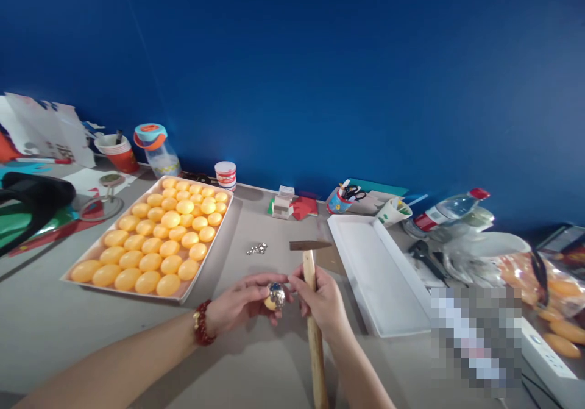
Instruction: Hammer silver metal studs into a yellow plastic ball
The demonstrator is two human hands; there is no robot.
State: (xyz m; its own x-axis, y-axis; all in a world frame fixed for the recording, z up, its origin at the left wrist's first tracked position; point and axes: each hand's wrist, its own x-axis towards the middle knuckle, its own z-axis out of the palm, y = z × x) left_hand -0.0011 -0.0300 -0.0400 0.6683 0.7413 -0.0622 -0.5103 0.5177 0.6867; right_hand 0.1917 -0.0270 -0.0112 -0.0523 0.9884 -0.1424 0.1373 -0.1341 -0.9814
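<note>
My left hand (247,302), with a red bead bracelet at the wrist, is closed on a small ball (275,297). The ball's upper part is covered with shiny silver pieces, and yellowish surface shows below. My right hand (322,299) is closed round the wooden handle of a hammer (311,275), whose dark head points up and away from me. Its thumb and forefinger come together close to the ball; whether they pinch a small piece I cannot make out. Beyond my hands lies a little heap of shiny silver pieces (258,248) on the grey table.
A shallow box of yellow-orange balls (183,300) stands to the left. On the right lie a white tray (381,275), a plastic bottle (450,209), plastic bags and a power strip (546,354). Cups, a jug (158,153) and small boxes (283,203) line the blue wall.
</note>
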